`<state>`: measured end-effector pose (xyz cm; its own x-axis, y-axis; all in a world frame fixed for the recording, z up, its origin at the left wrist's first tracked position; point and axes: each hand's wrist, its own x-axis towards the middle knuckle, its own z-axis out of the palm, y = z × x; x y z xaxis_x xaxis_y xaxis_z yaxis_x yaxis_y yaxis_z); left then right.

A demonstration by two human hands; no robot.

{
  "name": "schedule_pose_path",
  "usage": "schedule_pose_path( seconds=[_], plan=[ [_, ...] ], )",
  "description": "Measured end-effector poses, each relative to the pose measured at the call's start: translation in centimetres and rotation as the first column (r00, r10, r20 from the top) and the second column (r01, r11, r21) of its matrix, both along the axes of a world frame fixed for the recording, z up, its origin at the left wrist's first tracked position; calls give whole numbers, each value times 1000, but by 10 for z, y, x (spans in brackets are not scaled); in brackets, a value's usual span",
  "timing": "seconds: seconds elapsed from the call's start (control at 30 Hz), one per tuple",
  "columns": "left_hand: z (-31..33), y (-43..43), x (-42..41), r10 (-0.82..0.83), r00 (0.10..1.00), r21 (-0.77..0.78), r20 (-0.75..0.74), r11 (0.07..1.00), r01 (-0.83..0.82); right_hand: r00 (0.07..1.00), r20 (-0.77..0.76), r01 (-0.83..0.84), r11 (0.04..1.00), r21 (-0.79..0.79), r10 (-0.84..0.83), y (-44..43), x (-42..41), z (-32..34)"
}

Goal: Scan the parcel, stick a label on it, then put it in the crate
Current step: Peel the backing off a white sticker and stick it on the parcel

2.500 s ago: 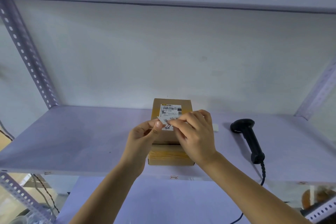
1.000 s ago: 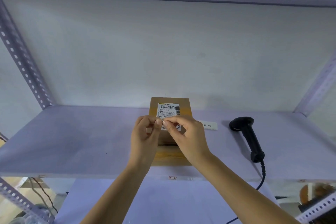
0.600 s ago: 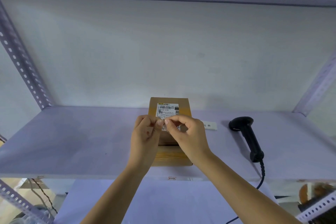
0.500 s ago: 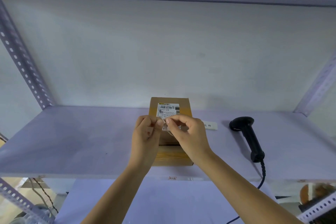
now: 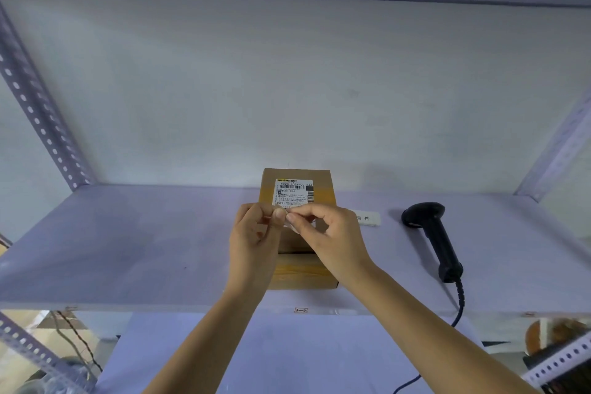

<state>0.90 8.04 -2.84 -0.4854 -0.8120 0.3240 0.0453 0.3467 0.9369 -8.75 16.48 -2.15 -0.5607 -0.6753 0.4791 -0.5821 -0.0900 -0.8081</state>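
Note:
A brown cardboard parcel (image 5: 299, 272) lies on the pale shelf (image 5: 128, 249), with a printed shipping label (image 5: 293, 193) on its top face. Just above the parcel's near half, my left hand (image 5: 254, 240) and my right hand (image 5: 329, 238) meet fingertip to fingertip. Together they pinch a small white label (image 5: 289, 224), mostly hidden by the fingers. No crate is in view.
A black barcode scanner (image 5: 436, 240) lies on the shelf to the right, its cable dropping over the front edge. A small white tag (image 5: 367, 218) lies between parcel and scanner. Perforated metal uprights (image 5: 35, 105) stand at both sides, and another shelf runs overhead.
Both hands stayed over the parcel, drawing closer together and working the small label between the fingertips. The parcel and scanner have not moved.

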Motion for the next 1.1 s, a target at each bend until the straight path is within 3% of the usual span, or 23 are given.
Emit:
schedule_pose_path(
  seconds=[0.33,0.73,1.1],
  plan=[
    [3,4,-2,4,1000,-1,-8,1000,-4,999,29,23,1000,-15,-22,-2,0,-2],
    [9,5,3,-111,990,181,-83,976,124,942,-332,12,992,-128,-54,-2,-4,-3],
    [7,3,8,-226,964,296,-137,920,258,869,-481,23,980,-200,-118,-4,-14,-8]
  ],
)
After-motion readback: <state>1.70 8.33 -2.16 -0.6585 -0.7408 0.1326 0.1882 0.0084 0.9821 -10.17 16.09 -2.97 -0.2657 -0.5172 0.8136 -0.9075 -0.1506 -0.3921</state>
